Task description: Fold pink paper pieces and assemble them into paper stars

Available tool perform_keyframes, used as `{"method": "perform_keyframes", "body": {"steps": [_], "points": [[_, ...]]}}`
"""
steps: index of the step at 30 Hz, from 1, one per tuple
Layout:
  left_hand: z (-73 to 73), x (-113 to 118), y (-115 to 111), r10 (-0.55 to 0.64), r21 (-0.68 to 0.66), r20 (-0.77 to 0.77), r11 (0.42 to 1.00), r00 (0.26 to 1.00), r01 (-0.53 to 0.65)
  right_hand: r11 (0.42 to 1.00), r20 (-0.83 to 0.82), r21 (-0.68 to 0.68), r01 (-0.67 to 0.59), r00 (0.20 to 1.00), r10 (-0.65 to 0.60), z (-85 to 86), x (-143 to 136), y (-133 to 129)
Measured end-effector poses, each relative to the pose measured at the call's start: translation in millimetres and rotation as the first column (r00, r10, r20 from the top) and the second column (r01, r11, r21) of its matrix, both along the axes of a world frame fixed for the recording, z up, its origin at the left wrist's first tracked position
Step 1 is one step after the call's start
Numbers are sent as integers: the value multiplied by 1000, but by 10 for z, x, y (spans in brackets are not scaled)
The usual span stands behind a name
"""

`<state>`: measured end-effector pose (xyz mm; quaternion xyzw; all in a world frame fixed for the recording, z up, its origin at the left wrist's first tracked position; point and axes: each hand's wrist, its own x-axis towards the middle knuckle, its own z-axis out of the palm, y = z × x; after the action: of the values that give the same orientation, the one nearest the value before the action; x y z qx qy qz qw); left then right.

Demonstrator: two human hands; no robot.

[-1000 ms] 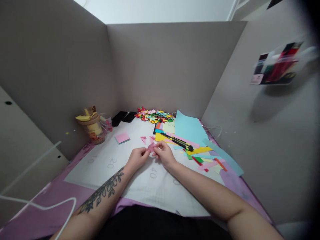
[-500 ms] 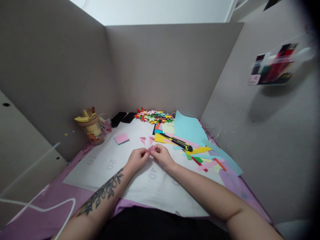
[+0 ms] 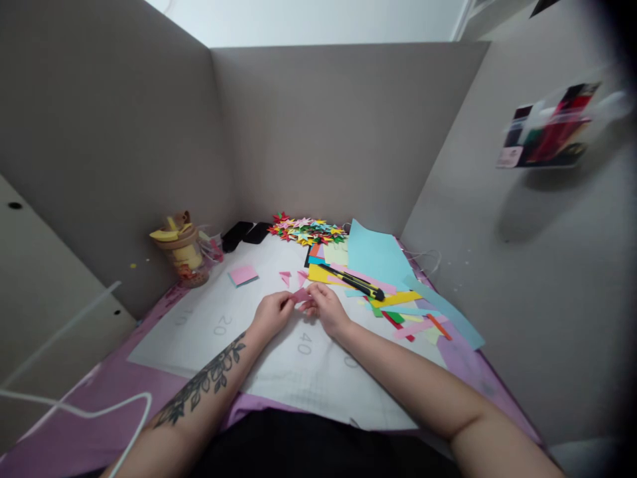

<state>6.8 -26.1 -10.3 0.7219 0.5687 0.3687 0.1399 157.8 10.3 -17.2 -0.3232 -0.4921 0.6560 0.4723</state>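
A small piece of pink paper (image 3: 300,296) is held between my two hands over the white sheet. My left hand (image 3: 273,313) is closed, pinching its left end between thumb and finger. At the right end, my right hand (image 3: 326,309) grips it with thumb and forefinger, the other fingers curled loosely below. Just beyond lie two small folded pink paper pieces, a left one (image 3: 285,278) and a right one (image 3: 302,277). To the left sits a stack of square paper (image 3: 243,275), pink on top.
At the back is a heap of colourful paper stars (image 3: 306,230). A yellow-and-black utility knife (image 3: 355,283) lies on paper strips at the right, near blue sheets (image 3: 375,259). Two black phones (image 3: 237,235) and a cup-like container (image 3: 185,255) stand back left. Grey panels (image 3: 348,133) enclose the table.
The pink paper now shows more between my hands, its shape flatter and wider. My right hand's lower fingers have loosened a little. The view has shifted slightly.
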Motion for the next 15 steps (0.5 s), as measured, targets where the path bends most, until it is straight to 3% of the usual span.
{"method": "perform_keyframes", "body": {"steps": [5,15], "points": [[-36,-37,27,-4,95,-21,995,1000,6,985,-112,-140,-96,990,81,11,18,37],[3,-44,7,-33,93,-14,995,999,34,993,-97,-47,-112,990,107,9,40,39]]}}
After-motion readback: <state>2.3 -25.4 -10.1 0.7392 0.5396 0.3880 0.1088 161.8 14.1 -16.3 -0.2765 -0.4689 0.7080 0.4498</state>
